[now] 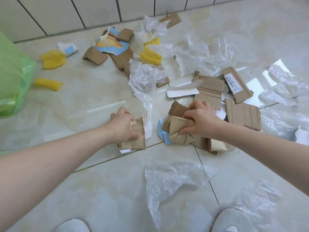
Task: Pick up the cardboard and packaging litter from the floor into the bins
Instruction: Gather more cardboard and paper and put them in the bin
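Observation:
My left hand grips a crumpled tan paper cup piece low over the tiled floor. My right hand clutches a folded tan cardboard wad lying on a pile of brown cardboard scraps. More cardboard pieces lie further back, one with a blue and orange print. A green bin bag stands at the left edge.
Clear plastic film lies scattered: one sheet near my shoes, one in the middle, others at the right. Yellow foam netting pieces lie near the bag. A tiled wall bounds the far side.

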